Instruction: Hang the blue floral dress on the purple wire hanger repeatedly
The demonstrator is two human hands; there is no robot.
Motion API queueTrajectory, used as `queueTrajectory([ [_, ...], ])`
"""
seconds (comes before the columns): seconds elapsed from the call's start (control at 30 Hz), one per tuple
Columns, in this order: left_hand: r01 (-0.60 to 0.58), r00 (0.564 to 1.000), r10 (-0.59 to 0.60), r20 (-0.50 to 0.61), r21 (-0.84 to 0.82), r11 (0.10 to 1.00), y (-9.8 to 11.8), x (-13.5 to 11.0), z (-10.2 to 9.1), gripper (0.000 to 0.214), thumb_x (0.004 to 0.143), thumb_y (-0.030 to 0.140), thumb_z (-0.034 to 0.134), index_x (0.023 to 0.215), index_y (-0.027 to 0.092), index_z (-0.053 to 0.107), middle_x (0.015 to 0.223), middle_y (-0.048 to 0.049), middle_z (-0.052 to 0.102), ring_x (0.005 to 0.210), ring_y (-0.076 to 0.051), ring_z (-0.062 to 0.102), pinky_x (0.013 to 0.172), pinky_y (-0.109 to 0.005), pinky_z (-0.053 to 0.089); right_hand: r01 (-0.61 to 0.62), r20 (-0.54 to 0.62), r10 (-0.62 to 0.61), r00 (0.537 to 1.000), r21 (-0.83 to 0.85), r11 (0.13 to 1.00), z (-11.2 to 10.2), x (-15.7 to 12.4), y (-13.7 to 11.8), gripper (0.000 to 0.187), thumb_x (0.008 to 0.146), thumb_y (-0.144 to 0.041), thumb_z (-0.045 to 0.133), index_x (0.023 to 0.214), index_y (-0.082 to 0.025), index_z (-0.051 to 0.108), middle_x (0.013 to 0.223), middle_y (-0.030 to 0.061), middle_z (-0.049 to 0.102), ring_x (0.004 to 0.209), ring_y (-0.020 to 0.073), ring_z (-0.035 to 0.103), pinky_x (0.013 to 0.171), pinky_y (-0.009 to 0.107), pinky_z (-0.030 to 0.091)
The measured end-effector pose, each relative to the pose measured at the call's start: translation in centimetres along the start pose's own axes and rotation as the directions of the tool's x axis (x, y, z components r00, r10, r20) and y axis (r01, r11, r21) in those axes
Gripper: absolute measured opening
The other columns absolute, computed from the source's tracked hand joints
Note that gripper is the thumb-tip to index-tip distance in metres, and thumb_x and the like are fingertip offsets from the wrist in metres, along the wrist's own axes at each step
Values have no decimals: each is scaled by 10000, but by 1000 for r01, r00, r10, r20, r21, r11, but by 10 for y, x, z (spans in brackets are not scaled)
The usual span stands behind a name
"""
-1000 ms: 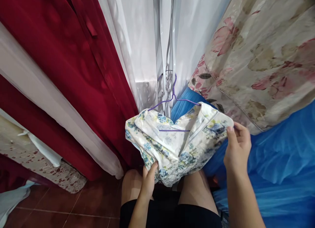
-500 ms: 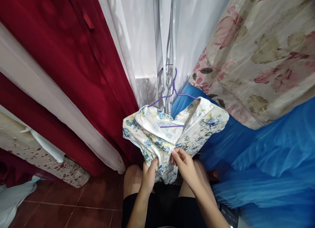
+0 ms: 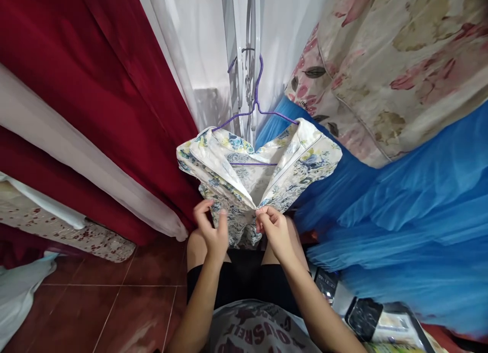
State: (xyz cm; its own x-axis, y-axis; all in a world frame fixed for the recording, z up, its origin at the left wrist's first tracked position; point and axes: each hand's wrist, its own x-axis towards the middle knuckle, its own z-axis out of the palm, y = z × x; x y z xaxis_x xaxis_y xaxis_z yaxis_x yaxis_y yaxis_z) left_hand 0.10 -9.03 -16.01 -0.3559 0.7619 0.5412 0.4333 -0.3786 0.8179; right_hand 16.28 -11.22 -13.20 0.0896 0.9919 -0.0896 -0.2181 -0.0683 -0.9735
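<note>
Grip of the right hand (image 3: 272,228) is narrow: thumb and fingers pinch the blouse (image 3: 310,162) at the bottom of its neckline. Left hand (image 3: 213,228) is wide, thumb apart from fingers, near the front; whether it touches, I cannot tell. The blouse is on a purple hanger (image 3: 256,101), whose hook is at the white straps (image 3: 257,28). Red cloth (image 3: 95,78) hangs close on the left; blue cloth (image 3: 381,205) and floral cloth (image 3: 381,78) crowd the right. Digits on a dark screen (image 3: 327,283) are too small for sure reading; the T-shirt (image 3: 229,317) carries red letters, only partly legible.
</note>
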Motion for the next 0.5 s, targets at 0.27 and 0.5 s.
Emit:
queueTrajectory([
  [0.27,-9,917,40,396,-79,997,17,-19,44,62,922,177,563,870,207,546,847,-23,591,831,-185,580,777,-290,450,13,83,-12,996,-11,1000,-2,1,-14,284,841,-387,713,665,-181,629,479,-25,583,438,103,475,476,234,377],
  [0.5,-94,788,87,610,-20,995,20,-3,43,165,894,82,491,784,205,497,815,-19,555,813,-174,549,738,-263,392,110,-46,-105,993,128,986,-2,56,-84,250,735,-347,788,640,-159,652,432,-47,537,362,56,379,382,195,274],
])
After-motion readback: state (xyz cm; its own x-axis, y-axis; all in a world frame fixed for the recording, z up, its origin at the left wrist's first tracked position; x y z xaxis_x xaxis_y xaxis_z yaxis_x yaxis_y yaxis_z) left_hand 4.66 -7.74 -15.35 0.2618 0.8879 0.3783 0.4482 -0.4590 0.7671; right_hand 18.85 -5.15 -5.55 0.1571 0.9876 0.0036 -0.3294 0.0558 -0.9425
